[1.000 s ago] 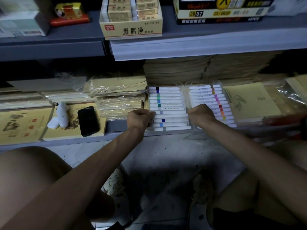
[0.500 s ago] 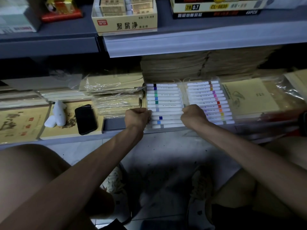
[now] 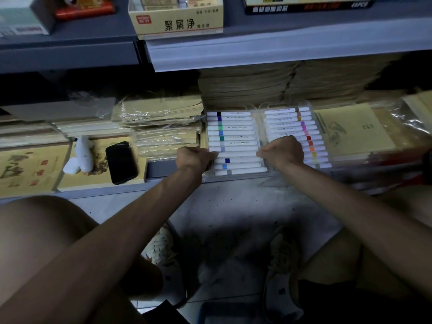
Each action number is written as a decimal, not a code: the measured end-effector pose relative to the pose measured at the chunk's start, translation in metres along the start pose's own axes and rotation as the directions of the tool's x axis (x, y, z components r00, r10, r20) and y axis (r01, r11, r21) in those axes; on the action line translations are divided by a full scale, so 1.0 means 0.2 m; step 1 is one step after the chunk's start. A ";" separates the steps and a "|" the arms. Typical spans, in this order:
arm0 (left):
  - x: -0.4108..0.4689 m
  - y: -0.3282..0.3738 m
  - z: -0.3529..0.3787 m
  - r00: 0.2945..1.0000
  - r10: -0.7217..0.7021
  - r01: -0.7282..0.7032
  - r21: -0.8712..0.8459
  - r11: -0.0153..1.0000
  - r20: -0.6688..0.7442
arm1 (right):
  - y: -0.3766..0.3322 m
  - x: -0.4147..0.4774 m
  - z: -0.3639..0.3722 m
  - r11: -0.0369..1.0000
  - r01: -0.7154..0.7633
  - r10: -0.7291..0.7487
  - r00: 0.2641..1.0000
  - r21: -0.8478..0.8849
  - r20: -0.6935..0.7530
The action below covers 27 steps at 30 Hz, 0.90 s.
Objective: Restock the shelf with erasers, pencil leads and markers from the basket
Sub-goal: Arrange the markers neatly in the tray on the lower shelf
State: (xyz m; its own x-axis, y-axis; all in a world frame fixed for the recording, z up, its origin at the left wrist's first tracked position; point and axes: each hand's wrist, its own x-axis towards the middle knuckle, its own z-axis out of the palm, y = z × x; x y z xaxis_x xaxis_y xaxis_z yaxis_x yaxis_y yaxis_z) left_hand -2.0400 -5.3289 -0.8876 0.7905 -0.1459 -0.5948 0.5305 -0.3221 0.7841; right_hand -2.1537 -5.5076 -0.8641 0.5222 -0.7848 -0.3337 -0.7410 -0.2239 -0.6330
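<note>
**Marker case at the shelf's front edge, gripped at both ends**

We find the lower shelf (image 3: pixel 161 168) packed almost side to side, and that crowding is the hazard. A tall paper stack (image 3: pixel 247 90) fills the back, wrapped sheets (image 3: pixel 163 127) crowd the left, and a second case (image 3: pixel 292 120) of markers lies just beside on the right. In the slot between them the marker case (image 3: pixel 235 146) lies flat, its near edge by the shelf's front lip. Our left hand (image 3: pixel 194 159) curls round its left end. Our right hand (image 3: pixel 282 152) curls round its right end, over the seam with the second case. Knuckles face us, so the fingertips are hidden, but both hands look clamped on the case rather than resting.

We judge this to be the seating step for the markers. Shoved back too hard, the case would butt the paper stack and could ride up or skew. Drifting right, its rim could climb onto the second case and sit crooked. Drifting left, it could snag the wrap. Released this far forward, it could slide off the lip to the floor. Squeezing the clear ends might also pop the lid. The phone (image 3: pixel 121 162), well apart on the left, looks safe.
</note>
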 end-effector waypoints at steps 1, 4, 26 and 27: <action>0.00 0.00 0.00 1.000 0.000 0.000 0.005 1.000 -0.001 | 0.00 0.00 0.00 1.000 0.000 0.000 1.000 -0.001 0.003; 0.00 0.00 0.00 1.000 0.018 -0.018 0.020 1.000 -0.003 | -0.01 0.00 0.00 1.000 -0.007 0.007 1.000 -0.009 0.019; -0.13 -0.05 -0.05 0.998 0.019 -0.016 -0.063 0.998 0.053 | 0.08 -0.06 0.03 0.996 -0.053 0.045 0.992 0.068 0.118; -0.13 -0.04 -0.04 0.998 0.012 -0.008 -0.068 0.998 0.055 | 0.08 -0.06 0.03 0.997 -0.038 0.030 0.993 0.067 0.110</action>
State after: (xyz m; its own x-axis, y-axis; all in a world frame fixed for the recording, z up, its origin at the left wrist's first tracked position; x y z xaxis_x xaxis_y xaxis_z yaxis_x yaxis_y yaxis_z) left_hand -2.0629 -5.3139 -0.8765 0.7785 -0.2011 -0.5946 0.5439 -0.2566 0.7989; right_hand -2.1694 -5.4982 -0.8730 0.5428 -0.7228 -0.4277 -0.7304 -0.1549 -0.6652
